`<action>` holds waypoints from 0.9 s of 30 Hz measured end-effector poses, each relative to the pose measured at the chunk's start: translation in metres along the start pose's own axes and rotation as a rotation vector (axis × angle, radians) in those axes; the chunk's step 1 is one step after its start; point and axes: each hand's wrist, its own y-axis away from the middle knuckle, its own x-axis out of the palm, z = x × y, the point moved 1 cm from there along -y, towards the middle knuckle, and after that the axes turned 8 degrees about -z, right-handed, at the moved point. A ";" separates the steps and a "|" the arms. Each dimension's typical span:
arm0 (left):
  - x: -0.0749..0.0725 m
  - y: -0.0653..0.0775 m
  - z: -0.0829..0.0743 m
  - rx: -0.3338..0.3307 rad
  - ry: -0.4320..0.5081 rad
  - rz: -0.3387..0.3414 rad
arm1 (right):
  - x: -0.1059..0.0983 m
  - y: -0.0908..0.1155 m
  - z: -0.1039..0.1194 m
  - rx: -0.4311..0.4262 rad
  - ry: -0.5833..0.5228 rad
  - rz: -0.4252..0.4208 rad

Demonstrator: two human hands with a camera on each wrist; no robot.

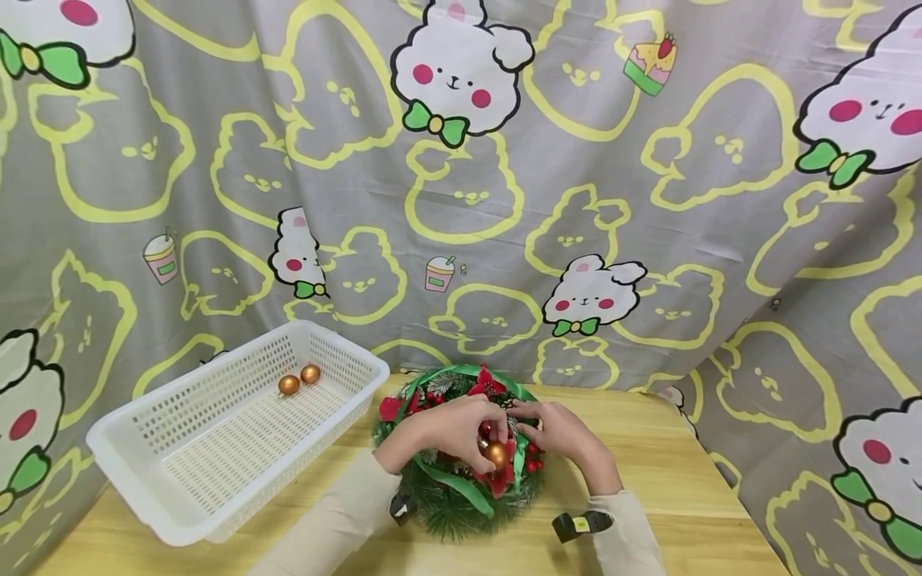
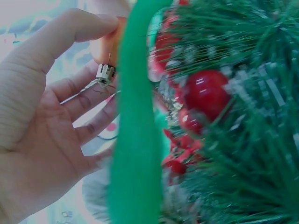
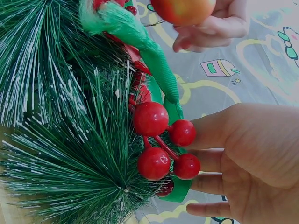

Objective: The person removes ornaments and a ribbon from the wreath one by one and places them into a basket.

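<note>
My left hand [image 1: 464, 428] pinches a shiny gold Christmas ball [image 1: 497, 456] between thumb and fingers, over the middle of a green wreath [image 1: 454, 520]. In the left wrist view the ball's metal cap [image 2: 105, 73] points down, with a green ribbon [image 2: 135, 121] crossing in front of part of the ball. At the wreath's right side, my right hand [image 1: 562, 436] reaches in with fingers extended. The right wrist view has its fingers [image 3: 208, 184] beside the ribbon and behind a cluster of red berries [image 3: 152, 119], which hide the fingertips.
Left of the wreath stands a white plastic basket [image 1: 238, 512] with two gold balls [image 1: 289, 385] inside. The wreath carries red flowers [image 1: 487, 380] and pine needles on the wooden table [image 1: 684, 496]. A patterned curtain [image 1: 374, 192] hangs behind.
</note>
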 end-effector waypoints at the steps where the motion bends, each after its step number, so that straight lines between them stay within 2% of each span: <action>1: -0.003 0.001 0.000 -0.010 0.001 -0.004 | 0.000 0.000 0.000 0.002 0.001 0.001; 6: -0.015 0.004 -0.001 -0.028 0.018 -0.028 | 0.002 0.001 -0.001 0.005 0.012 0.004; 14: -0.037 0.010 0.003 -0.018 0.009 -0.082 | 0.002 0.001 0.001 0.034 0.011 0.012; 20: -0.058 0.018 0.003 0.000 0.027 -0.111 | 0.002 0.001 0.001 0.040 0.015 0.012; 27: -0.085 0.028 0.006 -0.057 0.058 -0.115 | 0.003 0.000 0.000 0.032 0.013 0.014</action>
